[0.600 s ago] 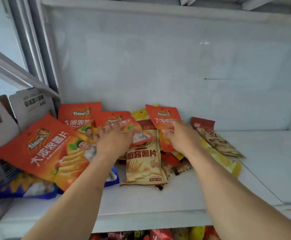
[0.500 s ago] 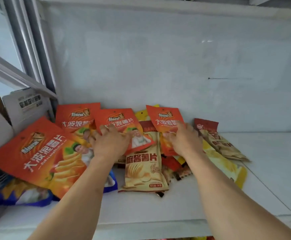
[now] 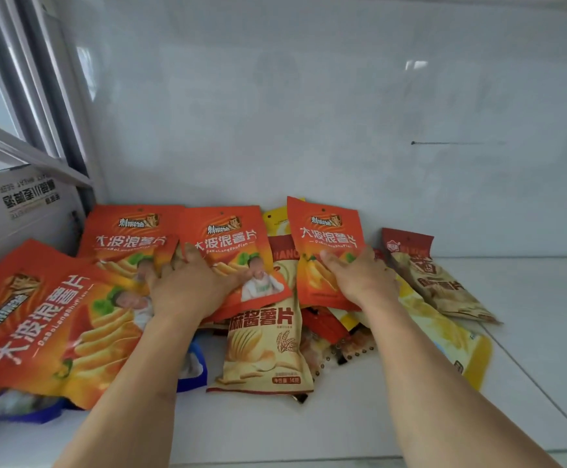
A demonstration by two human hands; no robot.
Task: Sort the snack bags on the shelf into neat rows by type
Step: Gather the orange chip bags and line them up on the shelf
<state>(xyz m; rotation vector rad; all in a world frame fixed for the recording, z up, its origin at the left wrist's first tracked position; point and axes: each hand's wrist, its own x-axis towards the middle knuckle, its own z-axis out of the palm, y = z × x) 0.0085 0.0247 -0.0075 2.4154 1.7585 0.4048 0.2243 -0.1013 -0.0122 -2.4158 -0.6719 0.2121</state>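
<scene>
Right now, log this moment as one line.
left hand: on middle orange bag | right hand: grips right orange bag | shelf: bags unsorted
</scene>
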